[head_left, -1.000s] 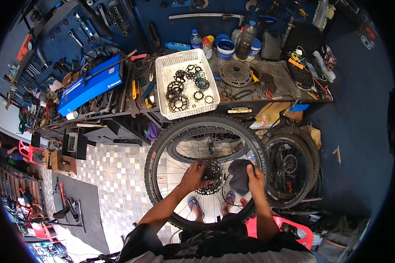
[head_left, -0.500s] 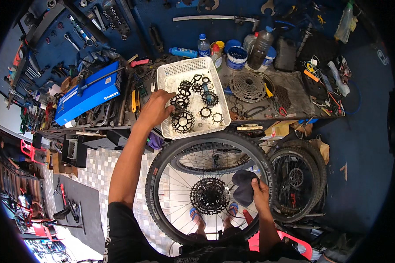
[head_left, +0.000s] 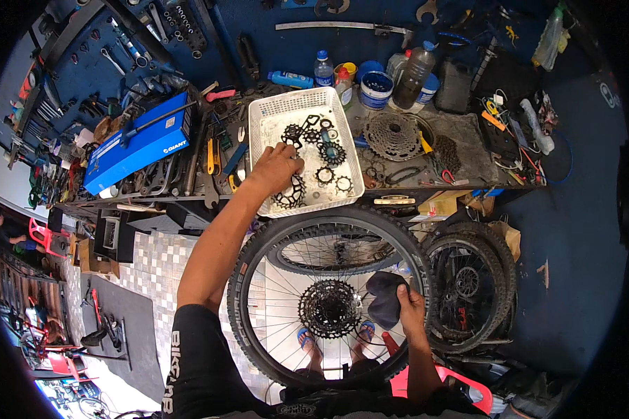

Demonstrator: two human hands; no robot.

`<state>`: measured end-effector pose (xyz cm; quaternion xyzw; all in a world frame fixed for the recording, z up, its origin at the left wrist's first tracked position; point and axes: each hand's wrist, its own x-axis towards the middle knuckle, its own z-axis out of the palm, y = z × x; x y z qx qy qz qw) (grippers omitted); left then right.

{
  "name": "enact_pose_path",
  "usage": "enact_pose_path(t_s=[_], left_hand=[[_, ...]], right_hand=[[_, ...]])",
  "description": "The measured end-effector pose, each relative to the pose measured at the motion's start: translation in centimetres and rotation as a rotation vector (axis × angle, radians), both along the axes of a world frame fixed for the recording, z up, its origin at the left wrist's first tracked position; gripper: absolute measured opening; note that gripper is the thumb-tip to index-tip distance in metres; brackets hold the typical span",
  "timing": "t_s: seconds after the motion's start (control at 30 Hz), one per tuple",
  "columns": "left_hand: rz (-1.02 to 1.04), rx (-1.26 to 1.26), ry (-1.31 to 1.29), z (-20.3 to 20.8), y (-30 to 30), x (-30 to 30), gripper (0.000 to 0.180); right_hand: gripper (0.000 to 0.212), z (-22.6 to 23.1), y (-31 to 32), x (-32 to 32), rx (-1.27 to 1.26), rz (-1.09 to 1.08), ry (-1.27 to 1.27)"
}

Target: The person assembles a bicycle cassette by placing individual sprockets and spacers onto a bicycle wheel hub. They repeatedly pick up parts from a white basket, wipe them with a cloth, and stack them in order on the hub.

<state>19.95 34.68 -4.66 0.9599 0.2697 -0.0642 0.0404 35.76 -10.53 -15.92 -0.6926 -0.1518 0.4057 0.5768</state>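
Note:
My left hand (head_left: 277,170) reaches into a white plastic basket (head_left: 260,102) on the bench, its fingers curled down over black sprockets. Whatever lies beneath those fingers is hidden. A toothed sprocket (head_left: 290,192) shows just below the hand, and small ring-like parts (head_left: 344,184) lie to its right. My right hand (head_left: 411,307) grips a dark grey cloth (head_left: 384,297) beside the wheel. Upright in front of me stands a bicycle wheel with a knobbly tyre (head_left: 240,279), its black cassette (head_left: 330,308) facing up at the middle.
A blue box (head_left: 143,146) with a hammer-like tool on it lies left of the basket. Behind the basket stand bottles (head_left: 323,70) and a blue-and-white tub (head_left: 376,91). A large grey cassette (head_left: 393,136) rests to the right. More wheels (head_left: 468,286) lean under the bench.
My left hand has moved slightly right and further over the sprockets, with its fingers curled more and covering one. The right hand still holds the cloth in nearly the same place.

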Motion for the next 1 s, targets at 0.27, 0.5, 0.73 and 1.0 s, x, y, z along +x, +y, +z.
enact_pose_path(t_s=[0.27,0.5,0.73,1.0], left_hand=[[0.214,-0.458,-0.549,7.1,-1.2,-5.1,0.023],[0.508,-1.126,-1.213,9.2,-13.9,-11.4,0.019],[0.487,-1.151,-1.143,5.2,-29.3,-12.7,0.019],[0.417,-0.978,-1.182,4.7,-37.8,-11.4,0.033]], right_hand=[[0.043,2.1,-1.5,-0.1,0.117,-0.083,0.034],[0.044,9.4,-0.8,-1.0,0.209,0.005,-0.286],[0.04,19.7,1.1,-6.7,0.507,0.192,-1.04],[0.046,17.1,4.8,-12.0,0.28,0.295,-1.144]])
